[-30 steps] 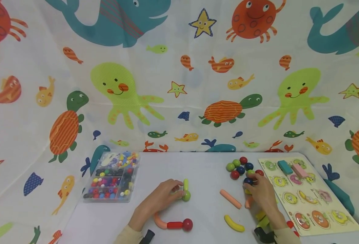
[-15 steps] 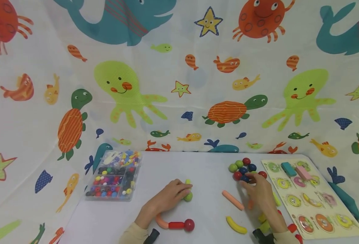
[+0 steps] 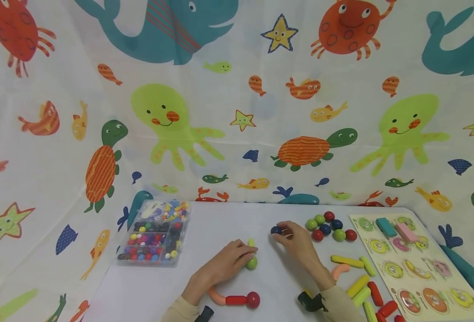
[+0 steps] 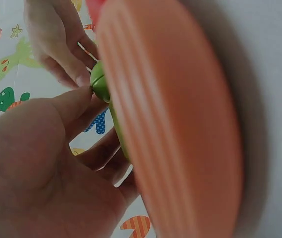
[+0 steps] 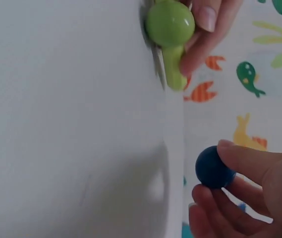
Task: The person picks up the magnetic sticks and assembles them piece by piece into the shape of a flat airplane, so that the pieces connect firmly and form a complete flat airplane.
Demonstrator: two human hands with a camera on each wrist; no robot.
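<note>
While the left hand [image 3: 229, 261] rests on the white table [image 3: 220, 223], a light green stick [image 3: 251, 243] with a green ball [image 3: 252, 263] at its near end is gripped between its curled fingers and thumb. From the left wrist camera the same green ball [image 4: 97, 82] is seen pinched at the fingertips, with a blurred orange piece [image 4: 180, 124] filling most of the frame close to the lens. A dark blue ball [image 3: 275, 230] is pinched by the right hand [image 3: 297, 239] between thumb and fingertips, just above the table and to the right of the green stick; in the right wrist view this blue ball [image 5: 212, 167] is held apart from the green ball [image 5: 170, 22] and its stick.

Near the left forearm a curved orange piece joined to a red stick and red ball [image 3: 254, 299] is laid on the table. A cluster of red, green and blue balls [image 3: 329, 225] is gathered to the right of the right hand, and loose yellow, green, orange and red sticks [image 3: 359, 281] are scattered beside the right forearm. A clear box of small beads [image 3: 152, 235] is set at the left, and a wooden peg puzzle board [image 3: 414, 264] at the right, with a teal block [image 3: 386, 227] and a pink block [image 3: 406, 232] on it. A sea-creature printed cloth [image 3: 237, 112] is hung behind. No writing, brand or label can be read on anything.
</note>
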